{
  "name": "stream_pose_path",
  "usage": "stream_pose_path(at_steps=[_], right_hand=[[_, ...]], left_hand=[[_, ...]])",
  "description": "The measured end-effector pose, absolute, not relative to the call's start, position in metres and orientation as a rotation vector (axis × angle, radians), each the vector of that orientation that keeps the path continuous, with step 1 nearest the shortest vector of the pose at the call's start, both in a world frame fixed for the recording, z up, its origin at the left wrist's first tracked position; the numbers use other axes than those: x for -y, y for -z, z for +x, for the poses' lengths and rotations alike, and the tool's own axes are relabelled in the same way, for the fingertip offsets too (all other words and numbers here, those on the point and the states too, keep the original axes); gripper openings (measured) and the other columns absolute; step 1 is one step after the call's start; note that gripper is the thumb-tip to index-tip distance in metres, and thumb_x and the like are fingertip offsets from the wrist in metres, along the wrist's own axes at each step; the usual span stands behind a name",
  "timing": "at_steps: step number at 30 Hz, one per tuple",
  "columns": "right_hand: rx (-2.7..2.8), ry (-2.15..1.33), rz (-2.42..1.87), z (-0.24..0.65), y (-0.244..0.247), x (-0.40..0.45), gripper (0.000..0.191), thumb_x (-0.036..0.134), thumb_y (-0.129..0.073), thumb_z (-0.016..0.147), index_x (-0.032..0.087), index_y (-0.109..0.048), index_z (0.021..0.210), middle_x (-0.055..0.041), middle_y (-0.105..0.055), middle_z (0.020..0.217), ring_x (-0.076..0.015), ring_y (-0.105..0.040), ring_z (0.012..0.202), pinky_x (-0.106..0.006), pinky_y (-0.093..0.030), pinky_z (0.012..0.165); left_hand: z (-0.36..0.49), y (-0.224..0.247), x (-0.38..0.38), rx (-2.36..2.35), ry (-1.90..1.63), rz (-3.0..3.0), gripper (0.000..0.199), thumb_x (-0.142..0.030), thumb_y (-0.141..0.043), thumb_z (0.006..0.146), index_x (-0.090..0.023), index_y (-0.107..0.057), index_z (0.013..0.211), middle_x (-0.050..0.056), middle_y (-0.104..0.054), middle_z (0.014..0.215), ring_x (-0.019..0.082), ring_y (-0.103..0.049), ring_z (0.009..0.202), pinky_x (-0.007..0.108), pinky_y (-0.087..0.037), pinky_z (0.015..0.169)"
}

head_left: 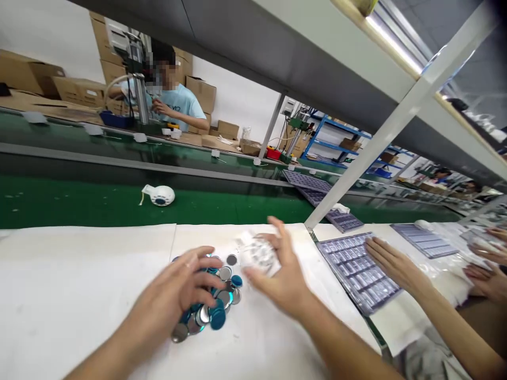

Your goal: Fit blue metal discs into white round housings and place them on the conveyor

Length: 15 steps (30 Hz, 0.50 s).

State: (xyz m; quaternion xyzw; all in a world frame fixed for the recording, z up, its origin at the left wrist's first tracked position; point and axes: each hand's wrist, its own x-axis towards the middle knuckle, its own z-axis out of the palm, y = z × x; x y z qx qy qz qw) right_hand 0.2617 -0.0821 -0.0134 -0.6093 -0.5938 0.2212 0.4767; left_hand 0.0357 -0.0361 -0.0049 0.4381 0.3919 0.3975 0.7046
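My left hand (176,290) lies curled over a loose pile of round metal discs (209,301), some with teal backs and others with silver faces. Several discs show around and under my fingers. My right hand (281,274) sits just right of the pile, its fingers around a crumpled white wad (259,254) of cloth or plastic. Both hands are above a white-covered bench (79,285). To the right, another person's hand (396,266) touches the edge of a grey blister tray (358,274).
More grey trays (423,240) and further hands (487,279) are at the right. A green conveyor belt (79,203) with a white round object (159,195) runs behind the bench. A pale diagonal shelf strut (368,163) crosses overhead. A person in a blue shirt (178,103) works beyond the belt among cardboard boxes.
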Motion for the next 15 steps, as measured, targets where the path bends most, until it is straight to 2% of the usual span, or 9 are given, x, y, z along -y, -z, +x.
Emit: stream_pose_path(at_steps=[2, 3, 5, 6, 9, 11, 15], right_hand=[[1.665, -0.633, -1.338, 0.222, 0.014, 0.068, 0.097, 0.038, -0.079, 0.079, 0.027, -0.021, 0.156, -0.0102, -0.063, 0.129, -0.0275, -0.064, 0.114, -0.040, -0.053, 0.095], [1.761, -0.623, -1.331, 0.214, 0.014, 0.060, 0.081, 0.038, -0.070, 0.088, 0.027, -0.025, 0.154, -0.0099, -0.063, 0.129, -0.0256, -0.063, 0.114, -0.039, -0.053, 0.095], [1.923, -0.550, -1.385, 0.219, 0.016, 0.044, 0.041, 0.030, -0.049, 0.102, 0.024, -0.045, 0.142, -0.0091, -0.063, 0.123, -0.0220, -0.063, 0.109, -0.037, -0.053, 0.092], [1.988, -0.512, -1.419, 0.228, 0.019, 0.038, 0.030, 0.024, -0.044, 0.104, 0.023, -0.056, 0.131, -0.0088, -0.064, 0.118, -0.0214, -0.063, 0.106, -0.037, -0.053, 0.091], [2.160, -0.466, -1.476, 0.256, 0.029, 0.028, 0.018, 0.012, -0.061, 0.092, 0.020, -0.072, 0.102, -0.0090, -0.064, 0.103, -0.0258, -0.059, 0.098, -0.043, -0.050, 0.089], [2.238, -0.430, -1.503, 0.261, 0.037, 0.025, 0.019, 0.007, -0.067, 0.084, 0.018, -0.074, 0.097, -0.0103, -0.064, 0.099, -0.0279, -0.057, 0.095, -0.047, -0.047, 0.086], [2.239, -0.371, -1.516, 0.252, 0.050, 0.019, 0.015, 0.009, -0.060, 0.091, 0.016, -0.073, 0.089, -0.0121, -0.064, 0.093, -0.0279, -0.055, 0.091, -0.048, -0.045, 0.085]], left_hand=[[0.043, 0.007, 0.046, -0.725, -0.735, 0.766, 0.042, -0.055, -0.053, 0.094, -0.018, -0.065, 0.112, 0.008, -0.075, 0.082, 0.020, -0.067, 0.059, 0.026, -0.052, 0.048], [0.044, 0.008, 0.047, -0.695, -0.717, 0.670, 0.041, -0.055, -0.052, 0.095, -0.019, -0.066, 0.107, 0.007, -0.072, 0.075, 0.018, -0.064, 0.056, 0.025, -0.051, 0.049], [0.042, 0.010, 0.042, -0.726, -0.791, 0.551, 0.036, -0.053, -0.054, 0.095, -0.019, -0.066, 0.099, 0.005, -0.068, 0.067, 0.016, -0.060, 0.055, 0.023, -0.050, 0.050], [0.040, 0.010, 0.038, -0.757, -0.847, 0.524, 0.033, -0.051, -0.056, 0.095, -0.020, -0.065, 0.100, 0.004, -0.067, 0.067, 0.015, -0.058, 0.055, 0.022, -0.049, 0.049], [0.034, 0.010, 0.029, -0.837, -0.945, 0.507, 0.030, -0.049, -0.059, 0.093, -0.020, -0.065, 0.100, 0.000, -0.059, 0.060, 0.014, -0.050, 0.050, 0.020, -0.041, 0.041], [0.034, 0.010, 0.027, -0.869, -0.934, 0.508, 0.036, -0.054, -0.058, 0.092, -0.019, -0.064, 0.093, 0.000, -0.056, 0.055, 0.012, -0.043, 0.046, 0.019, -0.039, 0.040], [0.035, 0.014, 0.031, -0.901, -0.897, 0.555, 0.045, -0.062, -0.056, 0.089, -0.018, -0.063, 0.082, 0.001, -0.056, 0.051, 0.010, -0.037, 0.043, 0.019, -0.038, 0.041]])
